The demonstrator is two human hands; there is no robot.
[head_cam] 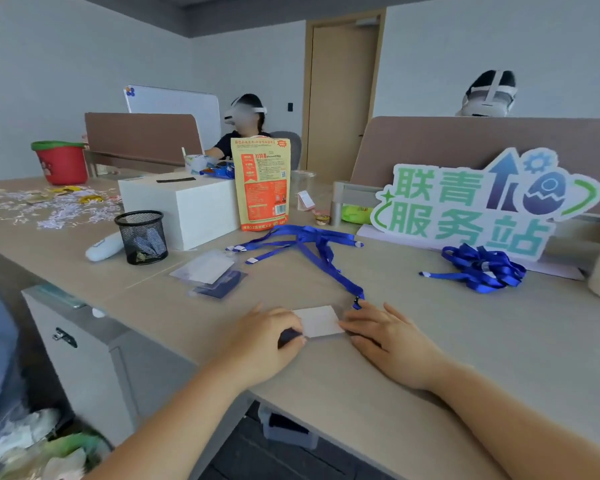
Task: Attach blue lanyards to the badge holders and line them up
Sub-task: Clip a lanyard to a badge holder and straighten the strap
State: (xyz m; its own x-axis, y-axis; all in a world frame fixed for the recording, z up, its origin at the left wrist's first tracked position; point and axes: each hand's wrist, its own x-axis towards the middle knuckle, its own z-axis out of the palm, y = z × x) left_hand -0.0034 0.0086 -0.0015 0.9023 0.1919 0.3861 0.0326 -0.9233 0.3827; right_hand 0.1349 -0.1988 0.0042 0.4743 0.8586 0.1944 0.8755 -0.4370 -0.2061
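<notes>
Here, both hands rest close together on the desk (pixel 465 344), with a badge holder (pixel 321 320) lying flat between them, a white card showing inside it. The left hand (pixel 267 337) has its fingers curled over the holder's left end, pinching the dark part there. The right hand (pixel 388 337) lies with fairly straight fingers on the holder's right edge. Just past the right hand's fingertips, at the holder's far right corner, sits the clip (pixel 357 302) of a blue lanyard (pixel 329 268), whose strap runs away from the hands across the desk. Whether the clip is hooked to the holder cannot be told. Further out, the strap meets several loose lanyards (pixel 291 240) fanned out. Beyond the left hand and a little to its left lies a small stack of spare badge holders (pixel 208 275), with a mesh cup (pixel 142 237) and a white box (pixel 181 206) past them. Well beyond the right hand, to its right, a bundle of lanyards (pixel 482 268) sits in front of a sign (pixel 482 202).
</notes>
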